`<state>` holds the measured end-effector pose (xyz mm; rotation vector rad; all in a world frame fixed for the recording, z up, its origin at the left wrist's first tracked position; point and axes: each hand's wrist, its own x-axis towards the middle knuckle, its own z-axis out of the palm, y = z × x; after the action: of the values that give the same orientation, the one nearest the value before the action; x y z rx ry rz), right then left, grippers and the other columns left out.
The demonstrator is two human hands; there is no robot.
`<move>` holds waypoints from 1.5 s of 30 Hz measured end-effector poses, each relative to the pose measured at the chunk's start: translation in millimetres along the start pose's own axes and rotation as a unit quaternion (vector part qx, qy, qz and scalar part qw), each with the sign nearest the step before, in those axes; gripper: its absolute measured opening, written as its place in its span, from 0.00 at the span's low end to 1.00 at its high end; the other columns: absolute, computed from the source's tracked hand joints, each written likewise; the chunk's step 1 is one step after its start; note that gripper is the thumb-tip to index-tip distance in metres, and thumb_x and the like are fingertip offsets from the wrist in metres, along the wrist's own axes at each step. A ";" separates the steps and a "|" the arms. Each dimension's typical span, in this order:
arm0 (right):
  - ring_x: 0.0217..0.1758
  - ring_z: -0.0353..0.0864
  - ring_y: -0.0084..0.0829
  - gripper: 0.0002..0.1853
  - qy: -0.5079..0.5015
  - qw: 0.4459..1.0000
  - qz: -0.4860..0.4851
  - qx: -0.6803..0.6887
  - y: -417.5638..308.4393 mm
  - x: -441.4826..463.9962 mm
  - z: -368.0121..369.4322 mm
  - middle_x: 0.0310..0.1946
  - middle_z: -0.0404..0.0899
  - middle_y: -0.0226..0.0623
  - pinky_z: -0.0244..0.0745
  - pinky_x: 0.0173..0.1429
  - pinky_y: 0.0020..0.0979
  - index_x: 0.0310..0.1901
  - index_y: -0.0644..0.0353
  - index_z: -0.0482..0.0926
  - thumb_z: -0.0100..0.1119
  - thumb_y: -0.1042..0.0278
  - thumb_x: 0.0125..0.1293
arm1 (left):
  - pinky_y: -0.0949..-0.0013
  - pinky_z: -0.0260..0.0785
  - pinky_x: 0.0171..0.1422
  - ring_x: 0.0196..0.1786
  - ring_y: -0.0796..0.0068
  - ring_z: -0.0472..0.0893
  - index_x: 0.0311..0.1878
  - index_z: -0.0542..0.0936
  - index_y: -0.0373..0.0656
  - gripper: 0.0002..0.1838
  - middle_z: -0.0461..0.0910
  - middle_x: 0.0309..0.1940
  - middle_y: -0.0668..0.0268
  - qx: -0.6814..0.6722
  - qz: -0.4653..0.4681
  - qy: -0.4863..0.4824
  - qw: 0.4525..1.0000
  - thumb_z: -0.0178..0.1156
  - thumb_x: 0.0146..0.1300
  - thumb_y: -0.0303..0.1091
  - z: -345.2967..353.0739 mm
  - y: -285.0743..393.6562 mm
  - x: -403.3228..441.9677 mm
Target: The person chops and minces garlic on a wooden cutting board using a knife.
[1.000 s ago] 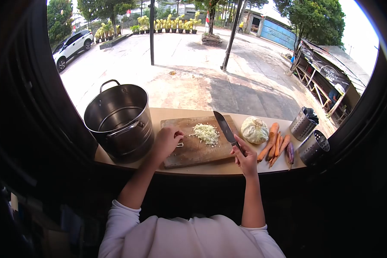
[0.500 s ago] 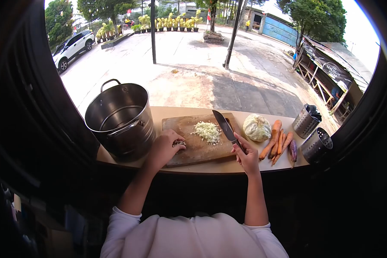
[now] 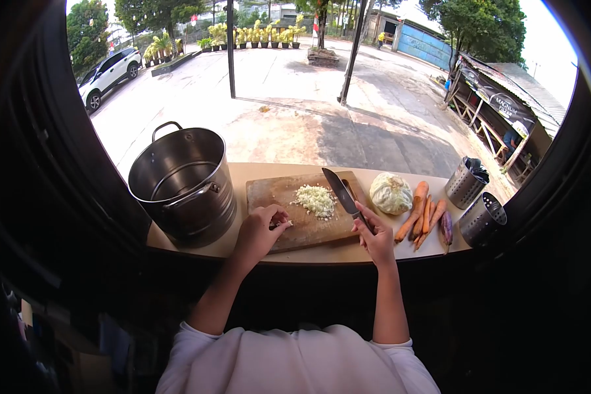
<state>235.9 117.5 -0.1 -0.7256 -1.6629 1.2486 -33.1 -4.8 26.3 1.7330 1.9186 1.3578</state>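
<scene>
My right hand [image 3: 377, 239] is wrapped round the handle of a kitchen knife [image 3: 339, 190], its dark blade raised and pointing up and left over the wooden cutting board [image 3: 269, 192]. Near the board's left front part, my left hand [image 3: 262, 228] has its fingers curled in a pinch. A small white piece [image 3: 290, 223] shows at its fingertips, too small to name for certain. On the board, between the knife and my left hand, lies a heap of finely chopped white bits [image 3: 315, 201].
A large steel pot [image 3: 184, 187] stands left of the board. To the right are a cabbage [image 3: 391, 194], several carrots [image 3: 417, 213], a purple eggplant-like vegetable [image 3: 446, 228] and two perforated steel holders [image 3: 482, 222], [image 3: 467, 184]. The counter's front edge runs close to my body.
My left hand has shifted slightly right and its fingers have turned, with a small white piece now showing at the fingertips. My right hand and the knife have barely moved.
</scene>
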 end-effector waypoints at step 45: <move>0.38 0.82 0.52 0.25 -0.114 0.927 -0.026 -0.356 -86.5 -59.2 59.7 0.36 0.82 0.51 0.76 0.45 0.42 0.70 0.43 0.78 0.59 0.72 0.73 | 0.59 0.77 0.50 0.44 0.58 0.84 0.39 0.86 0.40 0.06 0.86 0.36 0.58 0.011 0.010 0.082 0.997 0.72 0.59 0.27 11.5 -2.6 -14.9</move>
<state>211.9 14.8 58.5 -0.9737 -2.3498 0.6820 -22.8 -12.1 12.1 1.7035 2.0128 1.5353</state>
